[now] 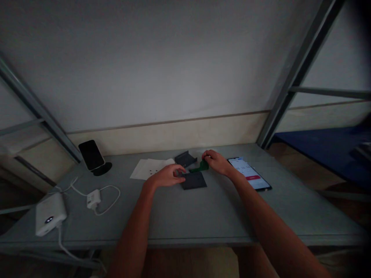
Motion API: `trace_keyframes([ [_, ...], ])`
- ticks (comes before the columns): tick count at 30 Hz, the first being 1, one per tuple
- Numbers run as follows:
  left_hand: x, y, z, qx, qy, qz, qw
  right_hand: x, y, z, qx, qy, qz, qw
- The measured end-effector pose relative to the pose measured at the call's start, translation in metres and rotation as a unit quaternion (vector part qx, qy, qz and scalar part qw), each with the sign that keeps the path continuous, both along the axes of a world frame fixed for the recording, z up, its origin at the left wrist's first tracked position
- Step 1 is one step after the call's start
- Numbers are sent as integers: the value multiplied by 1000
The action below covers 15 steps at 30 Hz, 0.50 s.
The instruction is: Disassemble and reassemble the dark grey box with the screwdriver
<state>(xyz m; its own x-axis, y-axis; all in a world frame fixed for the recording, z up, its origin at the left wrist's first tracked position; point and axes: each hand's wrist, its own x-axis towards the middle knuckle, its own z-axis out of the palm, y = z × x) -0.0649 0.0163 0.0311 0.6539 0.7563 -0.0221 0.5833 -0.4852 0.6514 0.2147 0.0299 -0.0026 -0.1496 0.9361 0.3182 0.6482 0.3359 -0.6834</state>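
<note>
Head view: your right hand (pixel 215 160) has its fingers pinched together on the upper end of the green part (pixel 204 166), near the far edge of the dark plate (pixel 194 182) on the worktop (pixel 199 214). Your left hand (pixel 165 176) has thumb and fingers apart by that plate. The green part looks light and stiff, its thin arm probably fragile; grip the thicker end

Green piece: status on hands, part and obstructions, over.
Right hand pinching green piece. Left hand open at left edge of plate. Green piece by plate's far edge. Bracket close beyond, possible snag.
</note>
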Motion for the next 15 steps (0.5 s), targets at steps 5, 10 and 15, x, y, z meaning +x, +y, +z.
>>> trace_keyframes([
  [5, -3, 0, -1, -61, 20, -23, 998, 12, -6, 7, -48, -7, 57, 997],
  [10, -6, -1, -1, -64, 21, -33, 997, 27, -14, 3, -84, -18, 125, 988],
  [15, -8, 0, -3, -64, 39, -45, 996, 23, -11, -8, -51, -48, 163, 984],
])
